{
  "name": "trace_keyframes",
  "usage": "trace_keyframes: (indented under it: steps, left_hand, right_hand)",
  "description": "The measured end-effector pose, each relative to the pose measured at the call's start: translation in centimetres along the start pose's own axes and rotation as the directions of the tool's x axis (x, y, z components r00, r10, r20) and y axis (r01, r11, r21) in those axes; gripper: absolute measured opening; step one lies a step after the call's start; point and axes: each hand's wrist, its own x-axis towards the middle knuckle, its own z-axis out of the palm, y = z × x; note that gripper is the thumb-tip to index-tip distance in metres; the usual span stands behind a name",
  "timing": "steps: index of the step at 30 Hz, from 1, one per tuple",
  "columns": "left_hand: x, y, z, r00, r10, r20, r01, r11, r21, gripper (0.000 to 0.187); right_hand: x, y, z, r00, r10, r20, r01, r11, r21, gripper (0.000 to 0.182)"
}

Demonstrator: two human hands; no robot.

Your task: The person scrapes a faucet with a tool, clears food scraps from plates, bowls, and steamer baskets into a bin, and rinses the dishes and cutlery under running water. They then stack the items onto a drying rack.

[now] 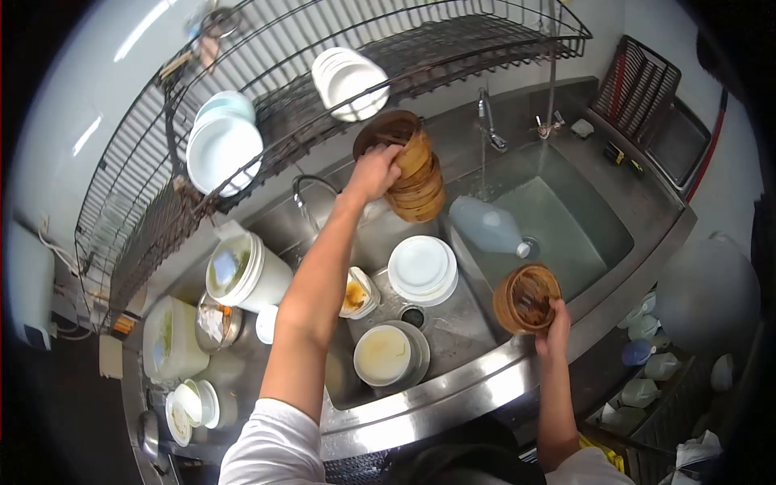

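Note:
My left hand (376, 171) reaches far over the sink, its fingers closed on the rim of a round bamboo steamer basket (416, 152). That basket tilts on top of a stack of similar bamboo steamers (419, 200) by the back of the sink. Low on the right, my right hand (554, 330) grips another bamboo steamer (511, 303) by its side, over the front edge of the right basin. The slatted inside of this steamer faces up. Just behind it, a plastic jug (489, 226) lies in the water.
Water runs from a tap (491, 121) into the filled right basin (594, 206). The left basin holds white plates (422, 265) and a bowl of cloudy liquid (382, 356). A wire rack (453, 61) with white bowls (356, 87) hangs above. White buckets (263, 271) stand left.

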Motion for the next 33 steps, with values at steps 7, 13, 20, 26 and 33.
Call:
trace_keyframes:
  steps: [7,13,20,26,33]
  left_hand:
    - [1.9,1.8,0.5,0.984,-0.098,0.151,0.079,0.989,0.127,0.047]
    - [0.6,3.4,-0.4,0.968,-0.241,0.065,0.213,0.933,0.290,0.063]
    - [-4.7,1.5,1.5,0.758,-0.623,-0.193,0.610,0.782,-0.129,0.084]
    - [-11.1,2.1,3.0,0.625,-0.772,0.115,0.746,0.546,-0.381,0.088]
    - [-11.2,1.1,0.4,0.630,-0.756,0.178,0.681,0.427,-0.595,0.088]
  right_hand:
    - [1.5,-0.3,0.8,0.992,0.111,0.055,-0.115,0.990,0.085,0.038]
    - [5.3,-1.0,9.6,0.985,0.094,0.145,-0.099,0.995,0.032,0.038]
    - [10.7,-3.7,32.2,0.723,-0.580,0.375,0.686,0.668,-0.289,0.038]
    - [14.4,-1.8,42.8,0.744,-0.382,0.547,0.603,0.033,-0.797,0.032]
    - [15.6,-1.6,42.9,0.746,-0.287,0.601,0.617,-0.042,-0.786,0.035]
